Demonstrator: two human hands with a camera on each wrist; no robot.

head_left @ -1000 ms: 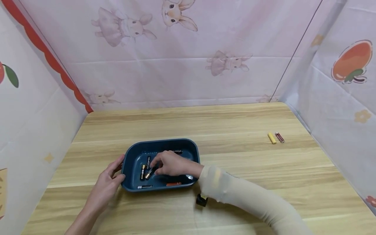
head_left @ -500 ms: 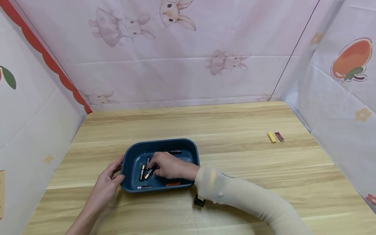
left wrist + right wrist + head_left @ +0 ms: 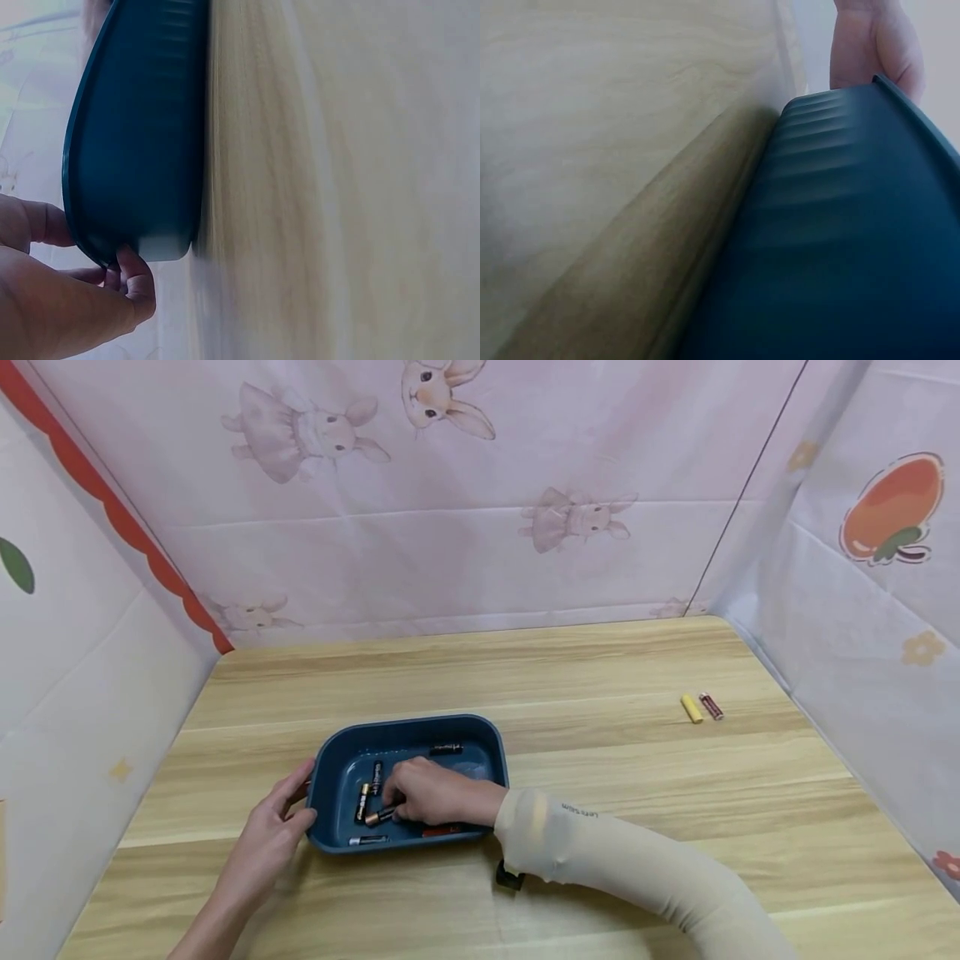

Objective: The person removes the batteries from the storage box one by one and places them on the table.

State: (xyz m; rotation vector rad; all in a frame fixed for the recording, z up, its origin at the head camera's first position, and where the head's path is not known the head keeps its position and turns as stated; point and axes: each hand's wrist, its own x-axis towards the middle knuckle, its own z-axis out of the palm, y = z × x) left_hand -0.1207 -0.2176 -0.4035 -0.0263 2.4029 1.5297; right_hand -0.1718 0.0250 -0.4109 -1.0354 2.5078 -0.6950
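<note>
A dark blue plastic box [image 3: 412,732] sits on the wooden table, left of centre in the head view. At its left end my left hand [image 3: 270,831] grips the wall; in the left wrist view, thumb and curled fingers [image 3: 139,281] meet at the box's corner [image 3: 135,150]. My right hand [image 3: 438,793] reaches into the box, pinching a black battery with a copper end [image 3: 379,817]. Close by lie a black-and-gold battery [image 3: 363,803] and a black battery [image 3: 377,777]. The right wrist view shows only the box's outer wall [image 3: 825,217] and my left hand; my right fingers are hidden there.
Also in the box are a dark battery [image 3: 447,749], a silver-tipped battery [image 3: 368,841] and a red-orange battery [image 3: 441,832]. A yellow battery [image 3: 692,709] and a maroon battery [image 3: 711,706] lie at the table's right. Printed cloth [image 3: 450,568] walls in the back and sides.
My right hand has shifted slightly inside the box, and the copper-ended battery has swung from slanted to nearly level in the head view. The left hand keeps its hold.
</note>
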